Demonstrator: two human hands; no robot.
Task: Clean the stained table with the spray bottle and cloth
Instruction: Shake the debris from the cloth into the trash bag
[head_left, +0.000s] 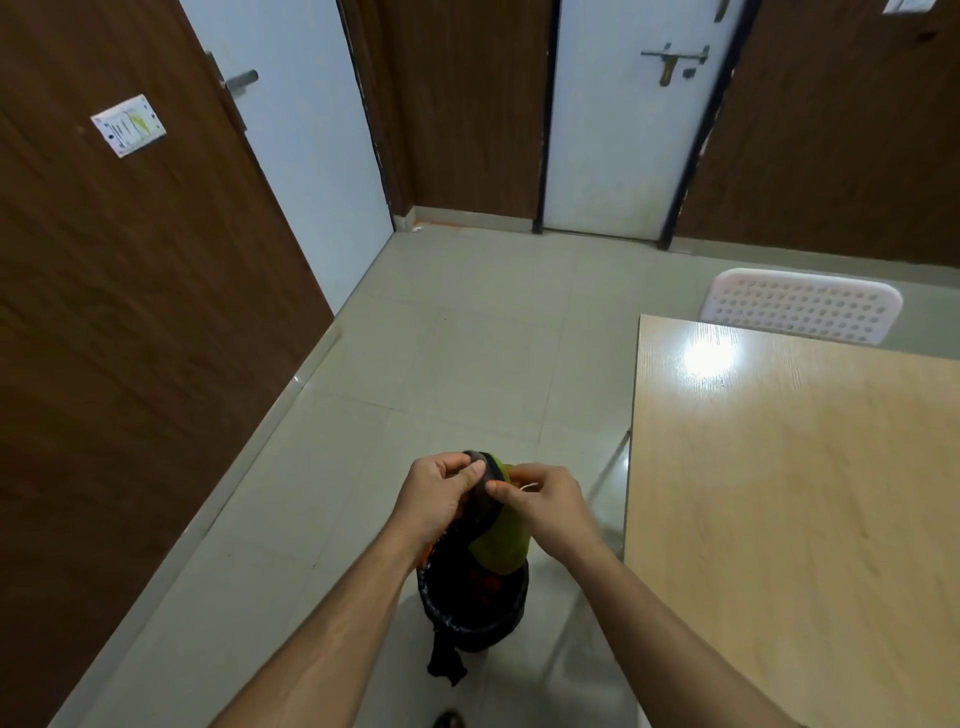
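While both hands hold the cloth (496, 530) over the bin (470, 613), left of the counter (789, 493), left hand (441, 493) and right hand (545, 501) fingers pinch its dark edge, probably shaking debris off; no spray bottle visible.

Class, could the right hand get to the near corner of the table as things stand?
Probably yes: the table lies just beside the right hand with nothing between, but its fingers pinch the cloth held over the bin.
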